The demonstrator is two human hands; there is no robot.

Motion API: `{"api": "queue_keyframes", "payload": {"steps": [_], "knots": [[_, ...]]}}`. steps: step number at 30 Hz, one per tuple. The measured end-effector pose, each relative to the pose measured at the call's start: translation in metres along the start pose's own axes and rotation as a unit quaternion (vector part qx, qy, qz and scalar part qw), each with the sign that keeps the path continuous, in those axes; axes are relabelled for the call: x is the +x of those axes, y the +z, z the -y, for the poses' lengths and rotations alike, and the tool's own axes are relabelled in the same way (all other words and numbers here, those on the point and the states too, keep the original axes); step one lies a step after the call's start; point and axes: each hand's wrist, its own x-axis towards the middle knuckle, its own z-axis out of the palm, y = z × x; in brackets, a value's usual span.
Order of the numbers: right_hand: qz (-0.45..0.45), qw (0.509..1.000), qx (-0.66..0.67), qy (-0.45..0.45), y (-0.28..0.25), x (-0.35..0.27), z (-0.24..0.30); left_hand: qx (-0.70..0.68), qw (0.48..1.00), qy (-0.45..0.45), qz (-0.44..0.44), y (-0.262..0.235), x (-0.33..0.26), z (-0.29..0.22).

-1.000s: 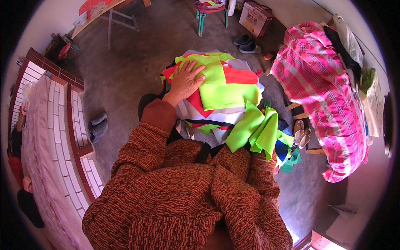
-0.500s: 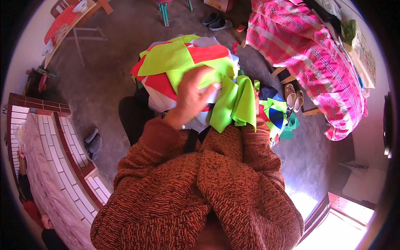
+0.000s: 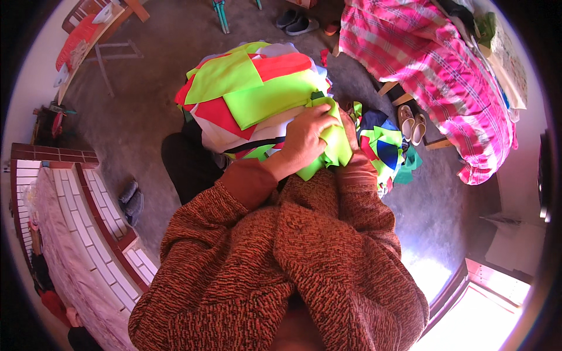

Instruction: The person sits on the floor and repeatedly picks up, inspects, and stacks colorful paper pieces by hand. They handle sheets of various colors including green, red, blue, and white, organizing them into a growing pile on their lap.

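L hand (image 3: 307, 137) pinches lime cloth (image 3: 336, 146) over the lap; R hand (image 3: 350, 130) at its far side, fingers mostly hidden, can't tell grip. Big cloth pile (image 3: 252, 88) blocks floor just ahead; mixed scraps (image 3: 387, 153) beside R wrist. Pink plaid cover (image 3: 415, 70) on R, pale shoes (image 3: 411, 124) nr it, dark slippers (image 3: 297, 23) up top. Grey floor (image 3: 140, 105), white-tiled ledge (image 3: 86, 234) on L, sunlit patch (image 3: 427, 272) lower R.

Pink plaid cloth (image 3: 421, 76) right; pale shoes (image 3: 406, 120) beside it; grey footwear (image 3: 134, 205), probably slippers, on floor (image 3: 146, 117) left.
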Motion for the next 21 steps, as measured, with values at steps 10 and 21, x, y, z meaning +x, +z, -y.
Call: {"api": "queue_keyframes", "payload": {"steps": [10, 21], "knots": [[0.103, 0.990, 0.085, 0.040, 0.001, -0.004, 0.001, -0.516, 0.794, -0.289, -0.140, -0.018, 0.007, 0.025], [0.108, 0.988, 0.049, 0.095, -0.003, 0.001, 0.002, -0.481, 0.810, -0.301, -0.148, -0.050, 0.010, 0.021]]}}
